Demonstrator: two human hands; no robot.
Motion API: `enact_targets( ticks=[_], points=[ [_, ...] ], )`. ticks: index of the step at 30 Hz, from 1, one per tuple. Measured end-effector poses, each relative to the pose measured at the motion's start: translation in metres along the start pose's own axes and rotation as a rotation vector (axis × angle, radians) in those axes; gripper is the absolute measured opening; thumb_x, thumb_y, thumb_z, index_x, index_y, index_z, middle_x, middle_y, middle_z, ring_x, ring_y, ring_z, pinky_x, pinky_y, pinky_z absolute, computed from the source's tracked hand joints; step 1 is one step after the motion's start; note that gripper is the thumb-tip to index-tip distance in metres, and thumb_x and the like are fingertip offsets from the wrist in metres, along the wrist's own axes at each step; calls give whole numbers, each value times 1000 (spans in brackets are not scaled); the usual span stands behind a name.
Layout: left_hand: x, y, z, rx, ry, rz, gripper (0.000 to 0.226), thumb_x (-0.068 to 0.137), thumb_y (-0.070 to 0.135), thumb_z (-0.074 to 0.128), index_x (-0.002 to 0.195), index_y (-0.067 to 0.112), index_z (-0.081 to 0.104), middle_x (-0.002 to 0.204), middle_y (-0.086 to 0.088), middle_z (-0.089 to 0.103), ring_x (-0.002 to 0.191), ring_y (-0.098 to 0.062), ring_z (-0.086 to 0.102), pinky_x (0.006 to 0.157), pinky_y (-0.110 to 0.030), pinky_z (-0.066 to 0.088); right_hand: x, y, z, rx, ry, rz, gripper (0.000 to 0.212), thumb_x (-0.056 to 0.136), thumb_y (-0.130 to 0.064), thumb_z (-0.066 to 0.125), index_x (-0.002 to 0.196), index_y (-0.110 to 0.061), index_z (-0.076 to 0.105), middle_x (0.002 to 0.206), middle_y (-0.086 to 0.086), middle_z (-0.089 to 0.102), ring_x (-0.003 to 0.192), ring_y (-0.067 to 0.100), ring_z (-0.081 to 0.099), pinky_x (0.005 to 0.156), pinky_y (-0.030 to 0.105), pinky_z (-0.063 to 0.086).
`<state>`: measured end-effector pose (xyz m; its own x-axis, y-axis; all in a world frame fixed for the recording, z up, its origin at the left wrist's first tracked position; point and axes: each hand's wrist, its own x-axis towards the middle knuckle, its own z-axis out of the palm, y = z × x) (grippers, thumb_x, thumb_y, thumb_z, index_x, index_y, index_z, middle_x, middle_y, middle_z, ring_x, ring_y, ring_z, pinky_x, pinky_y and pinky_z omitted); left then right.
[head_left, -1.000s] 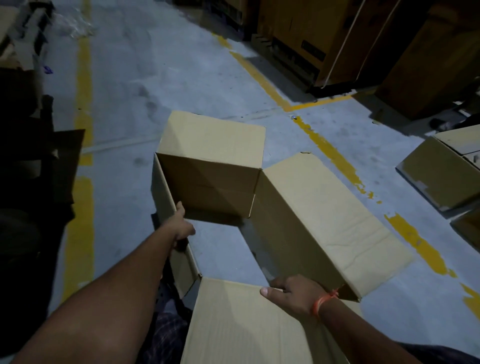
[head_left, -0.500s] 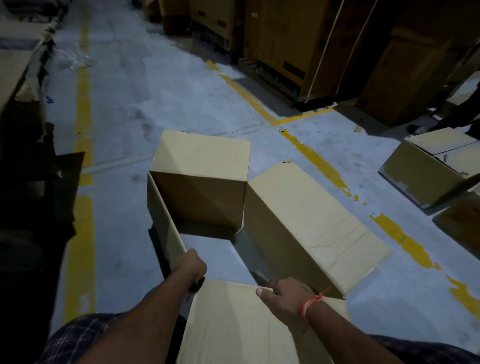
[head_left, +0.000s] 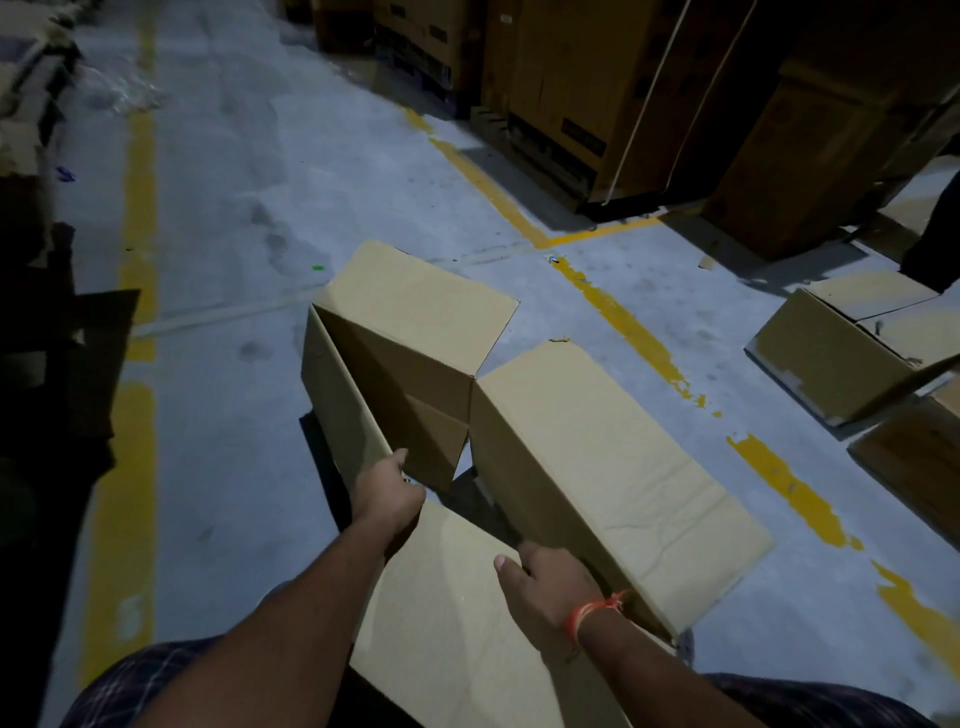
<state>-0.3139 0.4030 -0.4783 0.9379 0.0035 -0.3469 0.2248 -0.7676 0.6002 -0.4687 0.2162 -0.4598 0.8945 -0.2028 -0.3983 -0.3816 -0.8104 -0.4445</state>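
The big brown cardboard box (head_left: 597, 467) lies open on the grey floor (head_left: 234, 441), right by the person's knees. The hands are apart. The left hand (head_left: 389, 493) grips the left wall, the right hand (head_left: 545, 582) the near flap. It looks like the squashing-flat step — next, push both sides together.

No legible text on the cardboard box (head_left: 597, 467)

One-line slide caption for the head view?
On a grey concrete floor, left hand and right hand grip the edges of an open brown cardboard box.
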Motion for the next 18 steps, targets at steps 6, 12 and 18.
enact_targets(
  ticks=[6, 12, 18],
  points=[
    [6, 9, 4, 209, 7, -41, 48, 100, 27, 61, 146, 19, 52, 137, -10, 61, 120, -28, 62, 91, -35, 55, 16, -5, -18, 129, -203, -50, 47, 87, -61, 50, 86, -15, 60, 83, 5, 68, 75, 17, 62, 76, 42, 56],
    [13, 0, 6, 226, -12, -23, 51, 101, 27, 57, 151, 22, 46, 138, -11, 60, 121, -30, 61, 93, -40, 59, 52, 17, -87, -80, -101, -154, 47, 92, -41, 62, 131, -14, 65, 127, 6, 65, 117, 23, 61, 101, 27, 45],
    [11, -3, 6, 181, 0, -24, 56, 100, 26, 56, 155, 26, 42, 141, -10, 60, 121, -30, 61, 90, -40, 58, 83, 70, -152, -79, 314, 12, 53, 81, -43, 61, 127, -17, 67, 129, 15, 61, 127, 33, 51, 109, 39, 35]
  ],
)
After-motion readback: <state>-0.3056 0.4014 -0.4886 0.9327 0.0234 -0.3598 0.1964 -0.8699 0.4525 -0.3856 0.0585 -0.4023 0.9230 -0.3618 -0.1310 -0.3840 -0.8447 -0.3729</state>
